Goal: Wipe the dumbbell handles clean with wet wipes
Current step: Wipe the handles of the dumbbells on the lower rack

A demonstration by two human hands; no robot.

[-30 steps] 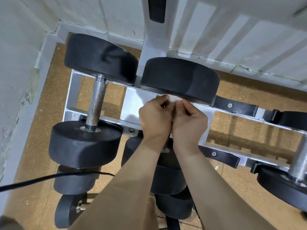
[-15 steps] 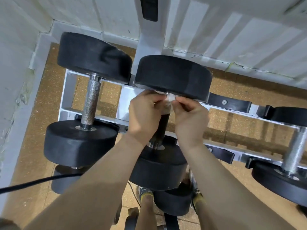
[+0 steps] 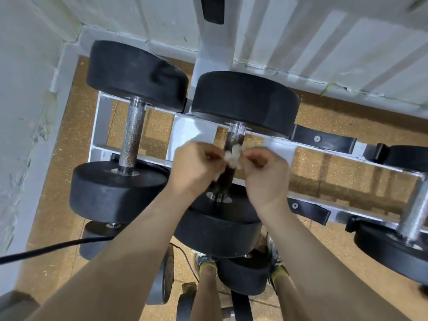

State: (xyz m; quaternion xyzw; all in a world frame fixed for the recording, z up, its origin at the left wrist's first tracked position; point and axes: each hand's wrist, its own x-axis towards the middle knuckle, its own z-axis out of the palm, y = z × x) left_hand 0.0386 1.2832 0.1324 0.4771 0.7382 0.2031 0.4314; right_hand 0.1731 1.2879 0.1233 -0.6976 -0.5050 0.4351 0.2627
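A black dumbbell lies on the white rack (image 3: 98,126), and its dark knurled handle (image 3: 234,137) runs away from me at the centre. A crumpled white wet wipe (image 3: 234,156) sits against the middle of that handle. My left hand (image 3: 196,167) pinches the wipe from the left and my right hand (image 3: 266,170) pinches it from the right. The lower part of the handle shows between my wrists. A second dumbbell with a bright metal handle (image 3: 133,135) rests to the left, untouched.
A third dumbbell's metal handle (image 3: 414,212) shows at the right edge. Smaller dumbbells sit on a lower tier (image 3: 243,274) near my feet. A black cable (image 3: 46,249) crosses the lower left. White walls close in at left and behind; cork-coloured floor lies below.
Both hands have come down the centre handle toward me with the wipe, uncovering the handle's top end under the far weight. The view has shifted slightly.
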